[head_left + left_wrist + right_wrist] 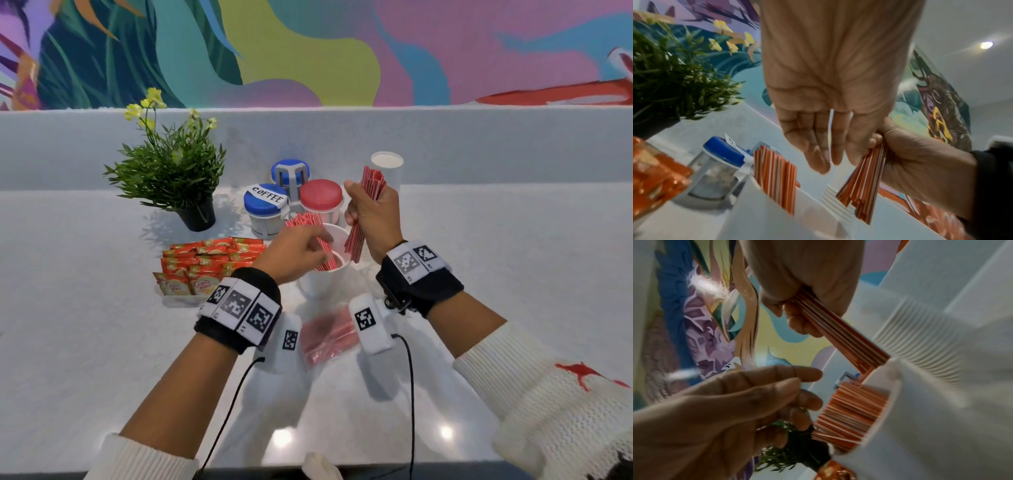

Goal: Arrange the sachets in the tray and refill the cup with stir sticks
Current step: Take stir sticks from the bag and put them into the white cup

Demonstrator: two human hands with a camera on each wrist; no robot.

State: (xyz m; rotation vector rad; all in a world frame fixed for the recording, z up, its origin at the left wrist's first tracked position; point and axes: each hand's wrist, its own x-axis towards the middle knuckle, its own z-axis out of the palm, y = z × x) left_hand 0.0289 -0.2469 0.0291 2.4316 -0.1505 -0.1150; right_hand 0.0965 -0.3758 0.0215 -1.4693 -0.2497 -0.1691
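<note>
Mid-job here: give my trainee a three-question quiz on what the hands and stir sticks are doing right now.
1. True or false: the right hand grips a bundle of stir sticks.
2. Where do the other stir sticks stand? A) in the white cup B) in the blue-lidded coffee jar C) in the sachet tray
3. Fill in: the left hand, fingers relaxed, reaches toward the ____.

Key: 1 true; 2 A; 3 cup.
</note>
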